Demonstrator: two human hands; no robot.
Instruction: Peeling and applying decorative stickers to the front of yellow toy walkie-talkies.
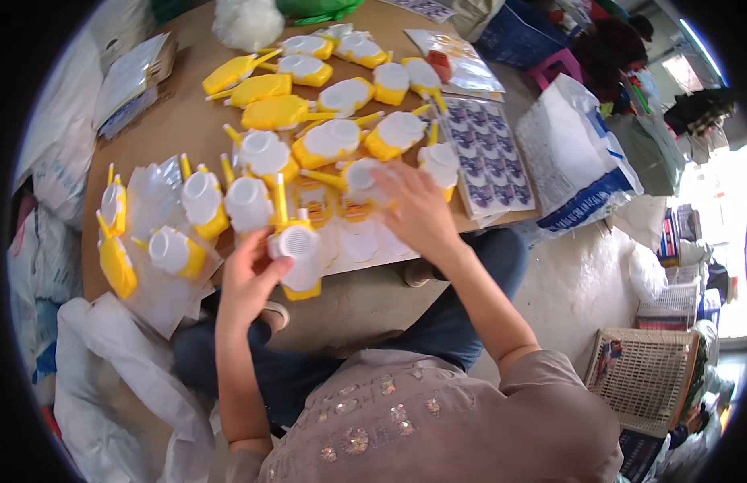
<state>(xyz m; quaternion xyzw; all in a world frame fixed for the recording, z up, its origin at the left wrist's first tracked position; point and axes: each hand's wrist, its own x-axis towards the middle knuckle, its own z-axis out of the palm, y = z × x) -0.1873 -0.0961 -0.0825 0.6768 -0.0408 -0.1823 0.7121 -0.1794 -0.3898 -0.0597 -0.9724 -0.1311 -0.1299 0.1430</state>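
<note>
My left hand [255, 270] grips a yellow-and-white toy walkie-talkie [301, 251] by its side, over the table's near edge. Its yellow antenna points away from me and its white grille faces up. With fingers stretched out, my right hand [417, 208] reaches over another toy walkie-talkie [359, 175]; whether the fingertips touch it I cannot tell. Between my hands, a partly used sticker sheet [360, 245] with a few orange-yellow labels lies at the edge. Several more toy walkie-talkies [329, 141] are spread beyond and to the left, some white side up, others yellow side up.
Sheets of round printed stickers [490, 157] lie at the table's right, beside a white-and-blue sack [571, 149]. Clear plastic bags [160, 197] sit under the toys at left. A paper stack [133, 80] stands at the far left. A woven basket [643, 374] is on the floor at right.
</note>
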